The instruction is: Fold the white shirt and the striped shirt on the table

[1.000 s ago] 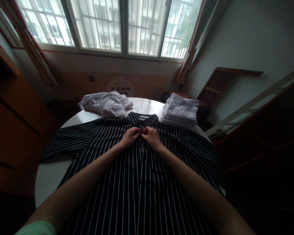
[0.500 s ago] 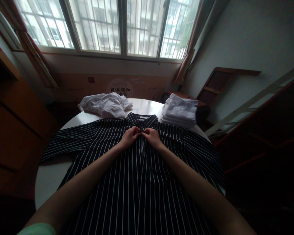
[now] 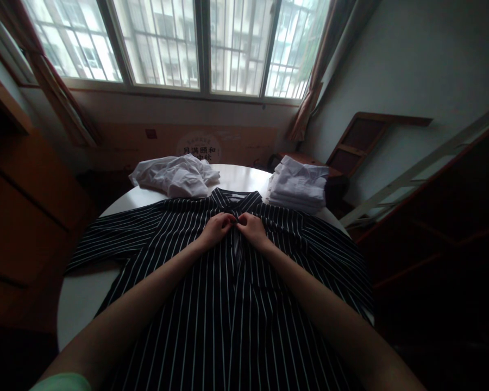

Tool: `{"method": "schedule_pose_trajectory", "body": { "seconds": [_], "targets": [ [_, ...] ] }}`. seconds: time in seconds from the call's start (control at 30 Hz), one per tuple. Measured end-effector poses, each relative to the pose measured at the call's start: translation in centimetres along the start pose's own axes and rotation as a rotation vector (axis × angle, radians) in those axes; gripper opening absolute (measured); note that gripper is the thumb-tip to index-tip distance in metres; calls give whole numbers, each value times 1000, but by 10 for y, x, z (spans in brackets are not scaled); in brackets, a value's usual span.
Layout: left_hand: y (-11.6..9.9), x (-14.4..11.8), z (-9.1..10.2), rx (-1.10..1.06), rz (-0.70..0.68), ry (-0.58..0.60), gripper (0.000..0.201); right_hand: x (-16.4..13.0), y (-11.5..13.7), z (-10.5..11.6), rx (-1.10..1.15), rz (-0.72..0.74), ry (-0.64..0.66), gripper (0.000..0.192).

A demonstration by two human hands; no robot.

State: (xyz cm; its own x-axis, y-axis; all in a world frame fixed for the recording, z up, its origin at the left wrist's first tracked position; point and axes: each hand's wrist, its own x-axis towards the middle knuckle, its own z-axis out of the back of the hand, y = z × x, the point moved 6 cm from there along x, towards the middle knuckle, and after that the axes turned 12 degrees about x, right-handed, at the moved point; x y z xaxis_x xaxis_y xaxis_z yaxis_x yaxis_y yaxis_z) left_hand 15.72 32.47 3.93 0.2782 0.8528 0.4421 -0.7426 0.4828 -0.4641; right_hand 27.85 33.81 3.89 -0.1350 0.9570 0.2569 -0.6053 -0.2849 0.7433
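Note:
A black shirt with white stripes (image 3: pixel 179 304) lies spread front side up, its collar at the far end and its sleeves out to both sides. Just below the collar, my left hand (image 3: pixel 217 228) pinches the edge of the front opening. My right hand (image 3: pixel 250 228) is closed on the facing edge, its fingertips almost meeting those of the left. Any button between the fingertips is too small and dark to make out. Below the hands the front parts in a narrow gap.
The shirt lies on a round white table (image 3: pixel 79 296). A crumpled white cloth heap (image 3: pixel 179 176) sits at the back left, and a stack of folded white garments (image 3: pixel 297 184) at the back right. Beyond are a flat printed carton (image 3: pixel 138 146) and a barred window (image 3: pixel 163 43).
My fingertips have shifted slightly and my hands are a little closer together at the shirt's front opening. The shirt and the white piles look the same.

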Motion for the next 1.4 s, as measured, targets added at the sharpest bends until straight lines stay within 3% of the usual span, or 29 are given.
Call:
{"method": "schedule_pose_trajectory", "body": {
  "seconds": [0.27,0.77,1.4],
  "targets": [
    [2,0,-4,5,-10,23,20,-2,-1,3,-33,-33,-28,7],
    [4,1,-4,40,-26,4,18,-2,4,1,-8,2,53,9],
    [5,-1,-2,-45,80,22,17,-2,8,-1,115,109,33,8]
  ]
}}
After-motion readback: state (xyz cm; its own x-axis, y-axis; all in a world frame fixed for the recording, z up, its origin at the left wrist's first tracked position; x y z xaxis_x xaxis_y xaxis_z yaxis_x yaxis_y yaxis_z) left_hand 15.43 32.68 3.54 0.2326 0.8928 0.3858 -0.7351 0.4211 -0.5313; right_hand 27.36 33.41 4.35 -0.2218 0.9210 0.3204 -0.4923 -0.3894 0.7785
